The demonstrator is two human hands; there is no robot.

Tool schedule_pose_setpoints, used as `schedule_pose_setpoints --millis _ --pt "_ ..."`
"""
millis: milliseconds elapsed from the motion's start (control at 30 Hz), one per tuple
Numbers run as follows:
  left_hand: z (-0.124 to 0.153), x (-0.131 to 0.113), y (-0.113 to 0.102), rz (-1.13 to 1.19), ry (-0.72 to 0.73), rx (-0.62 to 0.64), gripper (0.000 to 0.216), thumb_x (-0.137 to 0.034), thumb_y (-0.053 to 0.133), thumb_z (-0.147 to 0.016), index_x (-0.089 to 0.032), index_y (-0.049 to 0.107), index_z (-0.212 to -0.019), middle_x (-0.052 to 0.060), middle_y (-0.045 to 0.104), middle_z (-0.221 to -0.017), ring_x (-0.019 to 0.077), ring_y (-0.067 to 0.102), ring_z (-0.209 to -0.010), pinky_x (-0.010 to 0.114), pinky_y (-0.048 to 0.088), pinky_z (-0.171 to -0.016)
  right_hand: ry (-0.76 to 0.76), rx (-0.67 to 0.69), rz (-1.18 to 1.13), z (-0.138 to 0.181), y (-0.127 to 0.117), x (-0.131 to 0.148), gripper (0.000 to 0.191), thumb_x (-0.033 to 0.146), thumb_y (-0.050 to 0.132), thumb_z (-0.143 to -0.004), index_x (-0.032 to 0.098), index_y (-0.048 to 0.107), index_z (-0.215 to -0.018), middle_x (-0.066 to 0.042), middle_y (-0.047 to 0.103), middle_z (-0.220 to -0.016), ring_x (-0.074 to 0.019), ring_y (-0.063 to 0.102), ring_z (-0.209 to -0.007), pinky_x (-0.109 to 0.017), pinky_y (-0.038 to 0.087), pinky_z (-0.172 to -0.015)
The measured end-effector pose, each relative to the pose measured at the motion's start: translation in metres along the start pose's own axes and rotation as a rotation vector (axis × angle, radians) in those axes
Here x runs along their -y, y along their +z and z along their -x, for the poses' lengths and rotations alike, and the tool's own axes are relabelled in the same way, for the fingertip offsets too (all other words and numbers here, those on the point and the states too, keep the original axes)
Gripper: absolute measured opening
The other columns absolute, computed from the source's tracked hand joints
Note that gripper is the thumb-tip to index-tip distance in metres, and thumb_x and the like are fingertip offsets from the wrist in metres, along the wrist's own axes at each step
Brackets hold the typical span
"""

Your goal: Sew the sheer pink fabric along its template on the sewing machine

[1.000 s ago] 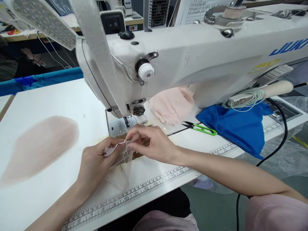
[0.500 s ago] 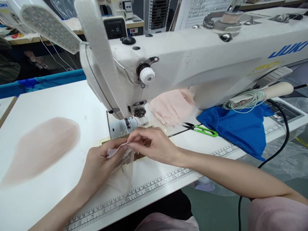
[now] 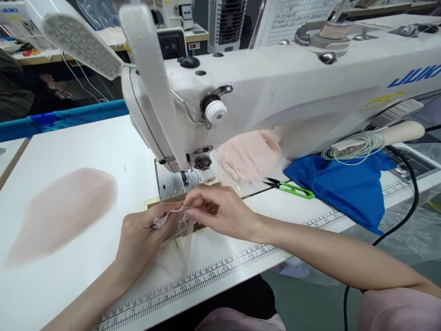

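At the far left a pale pink sheer fabric piece (image 3: 64, 209) lies flat on the white sewing table (image 3: 86, 142), well apart from the hands; its edges are blurred, so its outline is hard to fix. Above it an LED work lamp (image 3: 81, 43) juts in, cut off by the top-left corner.

Near the table's front edge the left hand (image 3: 143, 236) pinches a small pale strip (image 3: 164, 219) between thumb and fingers, the other fingers curled under. Below the strip hangs a sheer, nearly transparent fabric piece (image 3: 177, 250), so thin that the printed ruler (image 3: 213, 273) along the table edge shows close by and the cloth's lower border cannot be made out.

The right hand (image 3: 217, 211) meets the left at the strip's right end, thumb and forefinger pressed together on it; whether a pin or thread sits between those fingertips cannot be told. Both hands are just in front of the needle plate (image 3: 172, 186) of the white Juki sewing machine (image 3: 275, 92), whose name is cut off by the right edge. The needle itself is hard to see.

Further right, under the machine arm, lies a heap of pink cloth (image 3: 250, 154), partly hidden. Green thread snips (image 3: 291, 188) rest beside a blue cloth (image 3: 344, 184), and a black cable (image 3: 409, 202) runs off downward.
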State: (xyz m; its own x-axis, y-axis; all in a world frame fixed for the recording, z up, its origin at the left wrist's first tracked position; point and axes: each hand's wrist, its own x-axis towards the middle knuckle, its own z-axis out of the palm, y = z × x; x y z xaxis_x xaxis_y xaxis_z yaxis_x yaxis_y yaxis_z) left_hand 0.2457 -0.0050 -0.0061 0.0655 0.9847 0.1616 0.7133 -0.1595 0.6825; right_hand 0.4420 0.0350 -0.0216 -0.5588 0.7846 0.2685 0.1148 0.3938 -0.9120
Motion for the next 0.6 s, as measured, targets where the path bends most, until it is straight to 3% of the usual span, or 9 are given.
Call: schedule_pose_setpoints --millis 400,600 --pt "-0.0005 -0.0004 0.0 -0.004 0.003 0.007 0.019 -0.038 0.059 -0.086 -0.031 0.077 -0.089 -0.006 0.075 -0.072 0.0088 0.059 -0.051 0.019 0.044 -0.05 -0.055 -0.035 0.027 0.0014 0.0009 0.0002 0.01 0.019 0.059 -0.09 0.02 0.062 -0.1 0.002 0.068 -0.077 -0.0087 0.063 -0.064 -0.02 0.052 -0.058" --pt "-0.001 0.0001 0.0016 -0.005 0.062 -0.03 0.018 -0.036 0.059 -0.086 -0.03 0.076 -0.085 -0.008 0.069 -0.059 0.006 0.047 -0.041 0.018 0.034 -0.041 -0.062 -0.017 0.036 -0.0001 0.0007 -0.0004 0.011 0.017 0.059 -0.091 0.017 0.062 -0.101 0.003 0.064 -0.072 -0.0069 0.059 -0.061 -0.018 0.05 -0.057"
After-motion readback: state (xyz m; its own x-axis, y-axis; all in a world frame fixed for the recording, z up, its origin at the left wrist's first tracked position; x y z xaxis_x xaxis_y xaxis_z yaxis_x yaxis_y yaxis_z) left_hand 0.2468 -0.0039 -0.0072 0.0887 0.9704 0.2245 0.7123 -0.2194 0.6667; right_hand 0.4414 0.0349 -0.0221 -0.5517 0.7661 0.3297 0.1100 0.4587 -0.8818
